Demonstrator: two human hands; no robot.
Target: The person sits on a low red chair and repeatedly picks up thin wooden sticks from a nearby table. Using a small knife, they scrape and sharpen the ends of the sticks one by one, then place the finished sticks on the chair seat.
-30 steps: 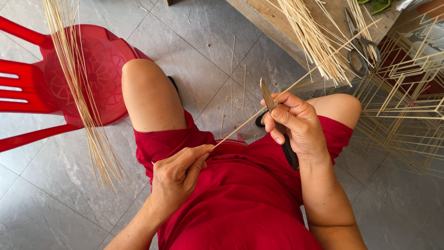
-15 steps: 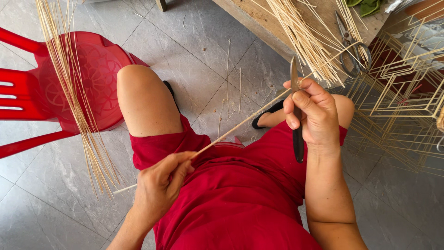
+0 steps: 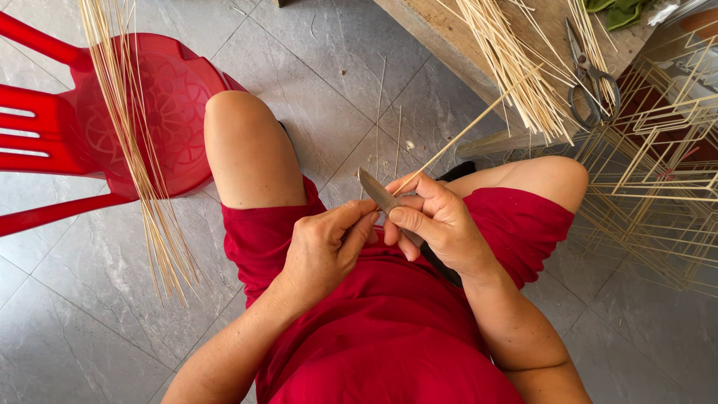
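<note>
I sit in red clothes with both hands together over my lap. My right hand grips a small knife, its grey blade pointing up and left. A thin pale bamboo stick rests against the blade and runs up to the right. My left hand pinches the stick's near end, fingertips touching the right hand's fingers. The knife's dark handle shows below my right wrist.
A red plastic chair at the left carries a bundle of long sticks. A wooden bench at the top holds more sticks and scissors. Stick-built frames stand at the right. Grey tiled floor lies below.
My hands have come together: the right hand with the knife moved down and left to the left hand, and the stick slid so most of it now sticks out up and right.
</note>
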